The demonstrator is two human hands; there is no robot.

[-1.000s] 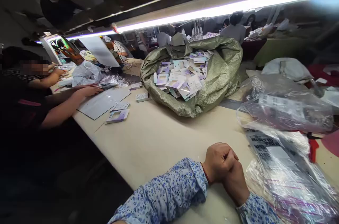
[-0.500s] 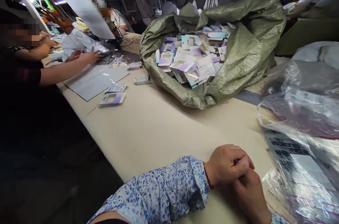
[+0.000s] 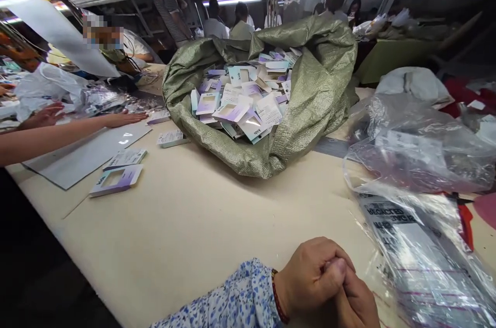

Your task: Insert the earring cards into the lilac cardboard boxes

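My left hand point(image 3: 310, 279), in a blue floral sleeve with a red cord bracelet at the wrist, is closed around my right hand point(image 3: 356, 299). The two are clasped together low in the picture, over the pale table. My right hand comes in from the lower right, its fingers folded in against the left and mostly hidden. No object shows between them. To their right lies a clear plastic bag point(image 3: 437, 286) with dark printed lettering. Farther ahead, a green woven sack point(image 3: 267, 162) stands open, filled with purple, white and teal small card boxes point(image 3: 232, 110).
At left, two card boxes point(image 3: 116, 182) lie beside a grey-white sheet point(image 3: 77, 157). A co-worker's arm point(image 3: 77, 129) reaches over that sheet near plastic bags point(image 3: 50, 88). More clear plastic point(image 3: 418, 147) is heaped at right. Several people sit in the background.
The view has turned right, so the sack and boxes appear farther left. My hands remain clasped and sit lower in the picture. The co-worker's hand now lies flatter on the sheet.
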